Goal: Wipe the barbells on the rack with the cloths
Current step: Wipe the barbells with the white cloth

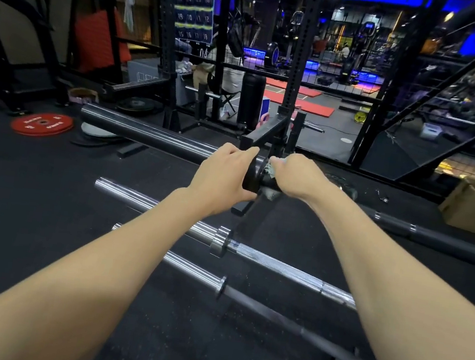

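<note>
Head view: hands grip black barbell [157, 136], right [297, 177] through cloth [271, 169], left [225, 172] bare, above dark gym floor [31, 198].

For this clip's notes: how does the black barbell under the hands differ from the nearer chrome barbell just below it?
The black barbell has a dark sleeve; the chrome barbell is bright silver. Both hands are on the black one, the left hand gripping its collar and the right hand pressing a cloth to its shaft, while nothing touches the chrome one. The black bar lies farther from the camera. Both run roughly parallel across the rack.
</note>
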